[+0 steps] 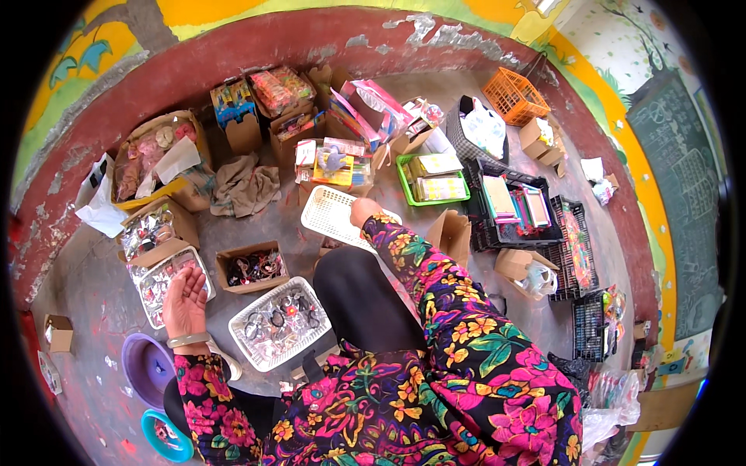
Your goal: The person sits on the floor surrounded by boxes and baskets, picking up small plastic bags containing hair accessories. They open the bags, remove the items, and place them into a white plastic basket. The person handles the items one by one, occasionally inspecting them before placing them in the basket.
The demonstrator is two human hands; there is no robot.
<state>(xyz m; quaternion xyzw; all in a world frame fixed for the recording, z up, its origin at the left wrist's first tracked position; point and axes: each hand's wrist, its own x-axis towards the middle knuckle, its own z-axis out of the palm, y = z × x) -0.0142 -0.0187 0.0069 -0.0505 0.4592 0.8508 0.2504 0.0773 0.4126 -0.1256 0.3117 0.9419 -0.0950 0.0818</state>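
My left hand (185, 303), with a bangle at the wrist, is palm up with its fingers loosely bent and apart. Nothing shows in it. It is above the near edge of a white tray (145, 293) of small wrapped packets. My right hand (364, 210) reaches forward over a white perforated plastic basket (325, 203) at the centre; its fingers are hidden, so its grip cannot be made out. Between my left hand and my knee, a second white basket (294, 359) holds dark hair bands or similar loops in clear packets. Behind it, a cardboard box (252, 288) contains dark tangled bands.
Purple (142, 363) and turquoise (185, 445) basins stand at my left. Ahead are a yellow-edged carton (200, 199), a brown cloth (246, 185) and a green basket (445, 199). Black crates (509, 236), an open carton (448, 233) and an orange crate (514, 97) are on the right.
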